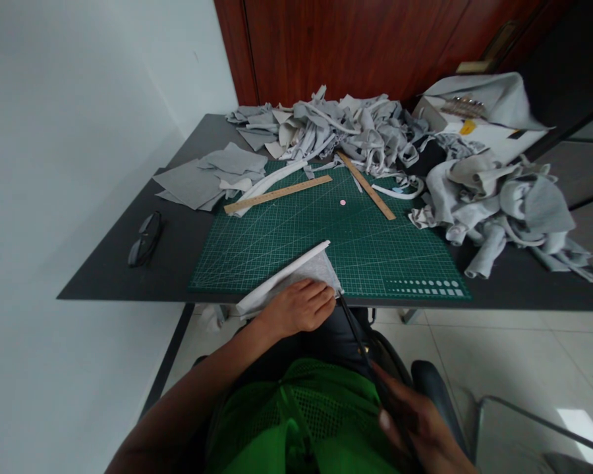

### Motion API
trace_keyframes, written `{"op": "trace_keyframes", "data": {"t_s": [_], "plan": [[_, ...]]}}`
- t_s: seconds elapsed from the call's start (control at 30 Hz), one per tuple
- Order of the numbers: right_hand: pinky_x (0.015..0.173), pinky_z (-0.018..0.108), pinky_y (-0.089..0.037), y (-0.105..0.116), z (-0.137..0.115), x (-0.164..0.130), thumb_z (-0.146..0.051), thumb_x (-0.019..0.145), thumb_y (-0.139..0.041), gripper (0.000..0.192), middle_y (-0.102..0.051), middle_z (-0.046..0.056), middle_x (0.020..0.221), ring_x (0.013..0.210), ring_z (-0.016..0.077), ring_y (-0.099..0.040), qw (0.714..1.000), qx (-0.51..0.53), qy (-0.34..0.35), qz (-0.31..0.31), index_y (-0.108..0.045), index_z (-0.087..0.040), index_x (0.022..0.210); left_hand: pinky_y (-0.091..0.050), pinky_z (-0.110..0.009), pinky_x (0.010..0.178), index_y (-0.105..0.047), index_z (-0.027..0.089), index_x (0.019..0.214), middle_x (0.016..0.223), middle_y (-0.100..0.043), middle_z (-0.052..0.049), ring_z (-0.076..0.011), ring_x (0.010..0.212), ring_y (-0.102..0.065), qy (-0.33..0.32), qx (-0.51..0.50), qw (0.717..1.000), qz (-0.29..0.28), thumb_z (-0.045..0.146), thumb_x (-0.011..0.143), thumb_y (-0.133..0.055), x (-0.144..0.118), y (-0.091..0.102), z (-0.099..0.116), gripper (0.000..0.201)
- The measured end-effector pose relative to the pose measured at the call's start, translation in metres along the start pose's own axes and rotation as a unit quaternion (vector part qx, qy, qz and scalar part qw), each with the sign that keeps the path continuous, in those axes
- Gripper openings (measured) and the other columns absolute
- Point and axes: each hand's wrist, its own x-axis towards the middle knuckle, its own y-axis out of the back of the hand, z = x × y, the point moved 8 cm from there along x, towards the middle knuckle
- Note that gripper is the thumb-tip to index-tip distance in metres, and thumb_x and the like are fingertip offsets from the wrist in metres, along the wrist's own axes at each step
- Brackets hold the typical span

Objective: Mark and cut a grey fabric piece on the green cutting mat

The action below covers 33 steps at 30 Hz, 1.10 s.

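Note:
At the front edge of the green cutting mat [375, 253] lies a piece of grey fabric [319, 268] with a rolled white strip [286, 270] along its far side. My left hand [304, 306] rests on this fabric, fingers bent and pressed together, gripping it near its right corner. Below the table edge, my right hand [420, 415] is wrapped around the dark handles of a pair of scissors [354, 327]. Their long blades point up and away from me, tips touching the fabric's corner beside my left fingertips. Whether the blades are parted is hard to see.
Two wooden rulers [281, 193] [368, 186] lie on the mat near a small pink disc [342, 203]. Flat grey sheets [192, 183] and glasses [145, 238] sit left. Scrap heaps [326, 125] [514, 204] and a white box [504, 138] line the back and right.

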Motion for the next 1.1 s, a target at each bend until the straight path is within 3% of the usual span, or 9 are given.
{"op": "trace_keyframes", "data": {"t_s": [0.1, 0.23, 0.33, 0.57, 0.7, 0.77, 0.83, 0.97, 1.1], "plan": [[0.107, 0.052, -0.055, 0.003, -0.001, 0.008, -0.062, 0.088, -0.070, 0.073, -0.073, 0.015, 0.137, 0.142, 0.0412, -0.055, 0.999, -0.014, 0.025, -0.024, -0.062, -0.024, 0.150, -0.055, -0.033, 0.092, -0.072, 0.015, 0.107, 0.116, -0.076, -0.006, -0.0187, 0.110, -0.068, -0.002, 0.002, 1.000, 0.012, 0.014, 0.103, -0.057, -0.001, 0.002, 0.000, 0.016], [0.120, 0.050, -0.043, 0.002, -0.025, 0.013, -0.055, 0.096, -0.065, 0.065, -0.061, 0.009, 0.154, 0.155, 0.0356, -0.036, 0.998, -0.042, 0.019, -0.037, -0.056, -0.027, 0.155, -0.055, -0.033, 0.093, -0.072, 0.016, 0.107, 0.117, -0.076, -0.006, -0.0184, 0.111, -0.068, -0.001, 0.003, 1.000, 0.000, 0.016, 0.104, -0.056, -0.002, 0.000, 0.001, 0.016], [0.122, 0.051, -0.041, -0.003, -0.047, 0.015, -0.053, 0.097, -0.065, 0.066, -0.063, 0.011, 0.151, 0.158, 0.0337, -0.031, 0.998, -0.046, 0.019, -0.032, -0.055, -0.024, 0.155, -0.055, -0.032, 0.092, -0.072, 0.016, 0.108, 0.118, -0.076, -0.005, -0.0176, 0.109, -0.068, 0.001, 0.005, 1.000, 0.004, 0.017, 0.104, -0.057, -0.003, 0.000, 0.000, 0.016], [0.113, 0.053, -0.051, -0.005, -0.052, 0.019, -0.049, 0.089, -0.073, 0.067, -0.074, 0.011, 0.136, 0.135, 0.0350, -0.063, 0.999, -0.028, 0.017, 0.003, -0.061, -0.026, 0.151, -0.055, -0.031, 0.093, -0.072, 0.017, 0.109, 0.119, -0.076, -0.005, -0.0172, 0.109, -0.068, 0.014, 0.001, 1.000, -0.007, 0.018, 0.105, -0.054, -0.003, -0.001, -0.001, 0.019], [0.092, 0.045, -0.063, -0.003, -0.055, 0.019, -0.052, 0.089, -0.072, 0.068, -0.080, 0.009, 0.116, 0.095, 0.0297, -0.077, 0.999, -0.038, 0.007, -0.006, -0.060, -0.028, 0.151, -0.053, -0.031, 0.093, -0.071, 0.018, 0.111, 0.120, -0.075, -0.005, -0.0179, 0.108, -0.068, 0.020, -0.020, 1.000, -0.009, 0.017, 0.104, -0.055, -0.004, -0.002, -0.002, 0.018], [0.064, 0.037, -0.063, -0.003, -0.055, 0.019, -0.057, 0.089, -0.071, 0.073, -0.079, 0.007, 0.096, 0.063, 0.0228, -0.070, 0.998, -0.049, -0.020, -0.021, -0.057, -0.028, 0.154, -0.053, -0.031, 0.091, -0.071, 0.018, 0.111, 0.120, -0.075, -0.004, -0.0177, 0.108, -0.068, 0.023, -0.023, 0.999, -0.011, 0.017, 0.104, -0.055, -0.004, -0.003, -0.003, 0.018], [0.045, 0.029, -0.052, -0.003, -0.054, 0.019, -0.062, 0.088, -0.070, 0.080, -0.070, 0.001, 0.073, 0.044, 0.0145, -0.051, 0.997, -0.054, -0.045, -0.031, -0.053, -0.025, 0.156, -0.053, -0.031, 0.089, -0.071, 0.018, 0.110, 0.120, -0.075, -0.004, -0.0176, 0.108, -0.068, 0.026, -0.023, 0.999, -0.011, 0.017, 0.104, -0.056, -0.004, -0.003, -0.003, 0.017], [0.042, 0.022, -0.042, -0.003, -0.054, 0.018, -0.068, 0.089, -0.064, 0.090, -0.042, -0.009, 0.055, 0.041, 0.0091, -0.034, 0.997, -0.043, -0.056, -0.025, -0.045, -0.016, 0.160, -0.053, -0.031, 0.088, -0.072, 0.017, 0.108, 0.117, -0.076, -0.004, -0.0173, 0.106, -0.069, 0.027, -0.023, 0.999, 0.010, 0.017, 0.104, -0.058, -0.003, 0.001, -0.004, 0.014], [0.043, 0.023, -0.043, -0.005, -0.053, 0.017, -0.066, 0.091, -0.064, 0.086, -0.042, -0.009, 0.056, 0.042, 0.0096, -0.034, 0.997, -0.039, -0.055, -0.035, -0.046, -0.018, 0.160, -0.054, -0.031, 0.088, -0.072, 0.017, 0.108, 0.116, -0.076, -0.003, -0.0161, 0.104, -0.069, 0.032, -0.022, 0.999, 0.006, 0.018, 0.104, -0.058, -0.003, 0.001, -0.005, 0.014]]}}
